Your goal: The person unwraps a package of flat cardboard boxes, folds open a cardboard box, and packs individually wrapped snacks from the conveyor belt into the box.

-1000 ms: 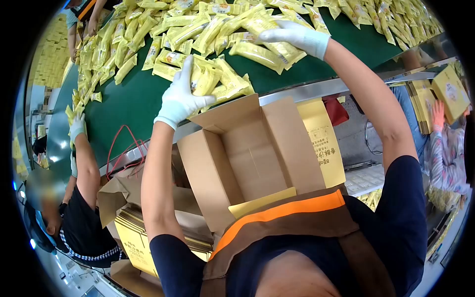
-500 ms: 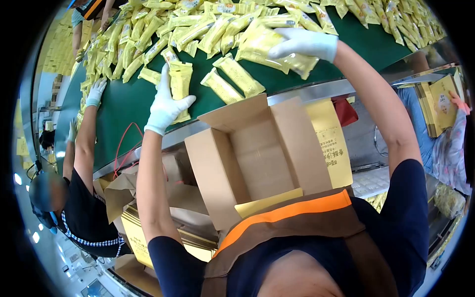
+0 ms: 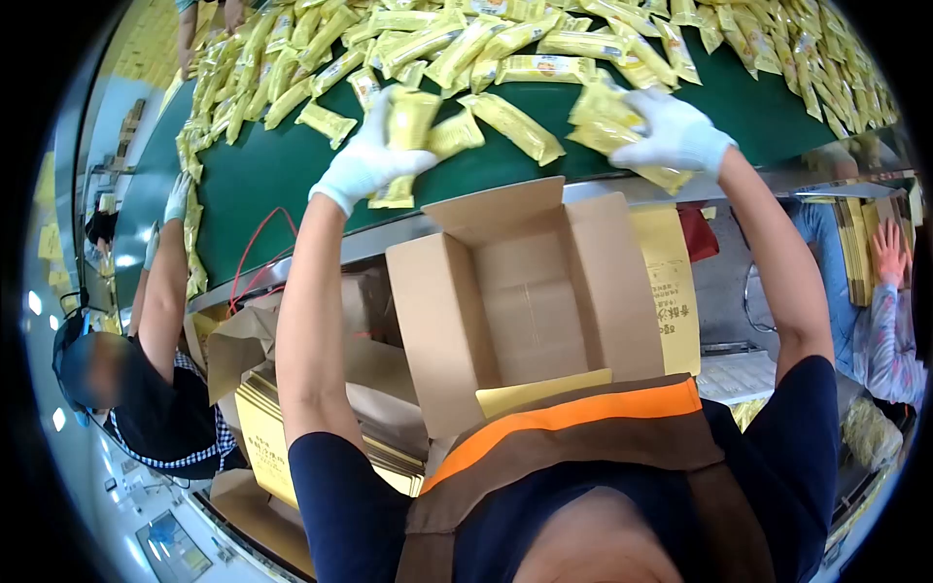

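Note:
Both my hands wear white gloves and are over the green table (image 3: 262,185). My left hand (image 3: 367,163) is closed round a yellow packet (image 3: 410,121), with another packet (image 3: 455,134) just right of it. In my right hand (image 3: 677,136) are yellow packets (image 3: 607,124), gripped near the table's front edge. A loose packet (image 3: 517,126) lies between the two hands. Below them, against my apron, an open cardboard box (image 3: 530,296) has its flaps spread, and its visible inside holds nothing.
Many yellow packets (image 3: 428,44) are heaped along the back. At the left, a co-worker (image 3: 165,389) reaches over the table. Flat cartons (image 3: 262,437) stand left of the box; a yellow carton (image 3: 669,282) is at its right. Another person's hand (image 3: 889,253) is far right.
My left hand has moved right with its packet. My right hand has come down and right, still holding packets. The co-worker at the left has shifted slightly, and the view has tilted.

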Demonstrator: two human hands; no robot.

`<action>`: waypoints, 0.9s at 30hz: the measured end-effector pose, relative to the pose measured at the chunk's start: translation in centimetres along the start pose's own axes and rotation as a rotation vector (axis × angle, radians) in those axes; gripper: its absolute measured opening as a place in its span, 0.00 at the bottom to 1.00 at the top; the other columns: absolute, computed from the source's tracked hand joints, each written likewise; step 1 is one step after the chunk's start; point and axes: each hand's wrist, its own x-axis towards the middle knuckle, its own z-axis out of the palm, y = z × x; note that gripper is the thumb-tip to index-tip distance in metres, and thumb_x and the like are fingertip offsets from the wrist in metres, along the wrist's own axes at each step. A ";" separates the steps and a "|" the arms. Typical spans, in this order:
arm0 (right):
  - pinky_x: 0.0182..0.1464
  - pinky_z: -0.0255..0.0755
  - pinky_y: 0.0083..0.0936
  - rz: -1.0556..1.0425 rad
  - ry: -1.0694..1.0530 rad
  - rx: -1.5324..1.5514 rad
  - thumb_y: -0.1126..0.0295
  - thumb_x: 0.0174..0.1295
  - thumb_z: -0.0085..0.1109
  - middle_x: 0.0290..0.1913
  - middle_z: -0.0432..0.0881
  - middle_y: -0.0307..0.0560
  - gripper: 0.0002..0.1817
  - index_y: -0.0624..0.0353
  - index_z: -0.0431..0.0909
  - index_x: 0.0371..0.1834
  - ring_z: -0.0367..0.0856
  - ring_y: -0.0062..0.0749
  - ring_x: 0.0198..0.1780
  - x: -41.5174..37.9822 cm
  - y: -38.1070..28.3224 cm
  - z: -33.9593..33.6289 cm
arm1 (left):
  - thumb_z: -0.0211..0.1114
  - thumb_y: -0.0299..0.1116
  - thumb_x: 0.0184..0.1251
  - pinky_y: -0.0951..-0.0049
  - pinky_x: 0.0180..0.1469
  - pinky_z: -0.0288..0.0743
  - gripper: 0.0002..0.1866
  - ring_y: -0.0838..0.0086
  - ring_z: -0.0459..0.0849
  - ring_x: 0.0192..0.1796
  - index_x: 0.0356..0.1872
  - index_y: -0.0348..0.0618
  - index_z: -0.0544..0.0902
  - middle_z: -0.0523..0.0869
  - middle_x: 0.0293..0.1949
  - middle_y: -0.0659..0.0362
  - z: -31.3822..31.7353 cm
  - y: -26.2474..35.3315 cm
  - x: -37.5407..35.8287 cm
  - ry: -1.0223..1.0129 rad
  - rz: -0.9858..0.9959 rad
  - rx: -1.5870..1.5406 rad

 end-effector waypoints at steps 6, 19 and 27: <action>0.66 0.67 0.35 0.007 0.078 0.070 0.43 0.45 0.70 0.65 0.71 0.59 0.49 0.64 0.68 0.67 0.71 0.53 0.66 -2.0 1.6 0.9 | 0.81 0.46 0.42 0.71 0.65 0.70 0.67 0.65 0.76 0.64 0.78 0.31 0.45 0.75 0.65 0.44 -2.4 -0.2 -4.1 0.120 -0.164 -0.144; 0.63 0.69 0.42 -0.040 0.311 -0.208 0.44 0.40 0.71 0.64 0.70 0.60 0.48 0.55 0.70 0.67 0.70 0.53 0.64 -5.8 3.4 1.0 | 0.69 0.40 0.53 0.55 0.54 0.75 0.42 0.49 0.76 0.52 0.72 0.46 0.66 0.77 0.53 0.46 6.8 2.0 -2.3 0.248 0.141 0.762; 0.64 0.67 0.43 -0.030 0.310 -0.138 0.47 0.38 0.72 0.65 0.69 0.62 0.47 0.59 0.70 0.63 0.70 0.56 0.64 -6.9 4.4 2.6 | 0.71 0.65 0.45 0.54 0.58 0.76 0.61 0.46 0.78 0.60 0.78 0.50 0.52 0.75 0.63 0.42 6.8 2.5 -1.6 0.161 -0.081 0.736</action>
